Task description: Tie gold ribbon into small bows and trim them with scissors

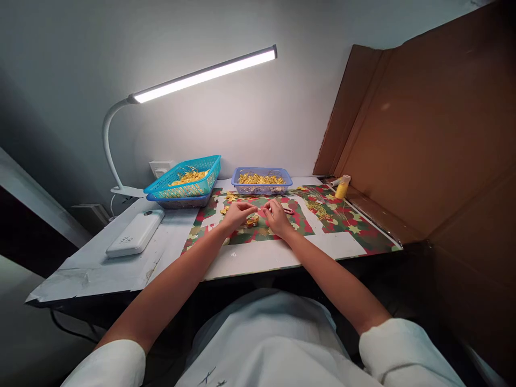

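My left hand [237,215] and my right hand [277,217] meet over the patterned mat, fingertips pinched close together. What lies between them is too small to make out; a thin strand seems to run there. Just beyond my right hand shows a red-edged tool [288,211]; whether the hand holds it or it lies on the mat I cannot tell. Below the fingertips is a small golden round item [252,221]. Golden leaf-like pieces with thin stems [237,197] lie behind my left hand.
A teal basket [181,185] of golden pieces rests on a blue one at left; a purple basket [261,189] stands behind my hands. Golden wire [320,210] and a yellow bottle [342,187] are right. A white power bank [136,235], desk lamp [205,74] and cardboard wall [423,123] surround.
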A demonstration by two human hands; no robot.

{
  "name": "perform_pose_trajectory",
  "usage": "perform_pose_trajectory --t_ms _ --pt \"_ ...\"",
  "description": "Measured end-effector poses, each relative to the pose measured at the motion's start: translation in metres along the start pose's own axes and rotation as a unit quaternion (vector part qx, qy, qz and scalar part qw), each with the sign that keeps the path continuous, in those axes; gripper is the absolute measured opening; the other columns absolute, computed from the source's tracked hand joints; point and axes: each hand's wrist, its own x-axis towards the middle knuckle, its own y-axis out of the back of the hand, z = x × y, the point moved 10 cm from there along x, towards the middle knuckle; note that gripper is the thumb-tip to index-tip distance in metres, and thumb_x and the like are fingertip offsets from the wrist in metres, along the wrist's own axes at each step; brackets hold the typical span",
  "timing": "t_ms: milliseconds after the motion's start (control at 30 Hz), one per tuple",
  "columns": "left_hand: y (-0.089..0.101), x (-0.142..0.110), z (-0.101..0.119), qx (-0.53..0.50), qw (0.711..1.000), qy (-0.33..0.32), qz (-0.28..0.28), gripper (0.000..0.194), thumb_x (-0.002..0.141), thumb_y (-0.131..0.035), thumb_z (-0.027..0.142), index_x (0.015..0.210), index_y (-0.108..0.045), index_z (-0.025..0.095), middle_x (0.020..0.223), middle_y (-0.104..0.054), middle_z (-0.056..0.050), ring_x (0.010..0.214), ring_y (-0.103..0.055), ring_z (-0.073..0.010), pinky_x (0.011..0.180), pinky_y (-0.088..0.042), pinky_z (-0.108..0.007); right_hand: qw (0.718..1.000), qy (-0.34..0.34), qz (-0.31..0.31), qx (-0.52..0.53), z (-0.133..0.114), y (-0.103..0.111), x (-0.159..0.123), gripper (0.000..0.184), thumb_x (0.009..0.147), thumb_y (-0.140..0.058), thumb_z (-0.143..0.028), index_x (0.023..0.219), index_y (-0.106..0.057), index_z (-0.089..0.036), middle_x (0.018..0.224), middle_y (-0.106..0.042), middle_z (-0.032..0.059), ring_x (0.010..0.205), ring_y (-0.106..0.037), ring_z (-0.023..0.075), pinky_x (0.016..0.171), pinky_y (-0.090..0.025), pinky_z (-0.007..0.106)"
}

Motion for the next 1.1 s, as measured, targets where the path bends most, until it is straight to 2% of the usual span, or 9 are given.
perform_pose_trajectory --t_ms 233,400,633,867,1100 --pt "0.002 0.002 -0.008 0.021 1.000 0.011 -0.015 0.041 0.060 -0.076 0.049 0.077 -0.074 0.012 0.050 -0.054 0.003 0.041 -0.034 -0.0047 0.040 -0.027 -0.020 1.000 0.008 -0.008 -0.003 -0.005 -0.001 -0.001 0.012 0.088 -0.043 -0.023 0.076 -0.044 -0.022 0.084 -0.053 0.0054 0.083 -0.049 0.0206 0.078 -0.039 0.034" --pt "0.006 0.005 -0.010 0.036 0.999 -0.011 -0.020 0.048 0.057 -0.078 0.048 0.088 -0.072 0.012 0.058 -0.063 0.000 0.045 -0.044 -0.0073 0.042 -0.035 -0.020 1.000 0.010 -0.018 -0.014 -0.005 -0.005 -0.002 0.014 0.088 -0.044 -0.023 0.075 -0.044 -0.022 0.084 -0.054 0.0052 0.083 -0.048 0.0204 0.078 -0.039 0.034" --pt "0.003 0.001 0.007 0.134 0.988 -0.070 -0.039 0.028 0.068 -0.069 0.038 0.079 -0.074 0.013 0.062 -0.068 -0.003 0.050 -0.052 -0.0100 0.047 -0.039 -0.021 0.999 0.013 -0.013 -0.032 -0.002 -0.008 -0.001 0.012 0.088 -0.045 -0.022 0.076 -0.046 -0.022 0.086 -0.056 0.0058 0.085 -0.049 0.0210 0.079 -0.039 0.035" --pt "-0.001 -0.001 0.016 0.218 0.967 -0.113 -0.066 0.024 0.072 -0.062 0.033 0.077 -0.075 0.013 0.062 -0.069 -0.003 0.051 -0.050 -0.0097 0.046 -0.036 -0.020 0.998 -0.025 -0.013 -0.050 0.008 -0.009 -0.001 0.009 0.087 -0.045 -0.021 0.078 -0.048 -0.021 0.090 -0.057 0.0072 0.090 -0.051 0.0222 0.082 -0.040 0.036" --pt "0.001 -0.002 0.017 0.234 0.965 -0.098 -0.066 0.027 0.075 -0.058 0.037 0.074 -0.071 0.014 0.059 -0.064 -0.001 0.050 -0.048 -0.0098 0.047 -0.034 -0.021 0.994 -0.065 -0.049 -0.074 0.012 -0.011 -0.002 0.012 0.088 -0.045 -0.022 0.077 -0.048 -0.022 0.093 -0.059 0.0071 0.092 -0.051 0.0227 0.083 -0.039 0.036"
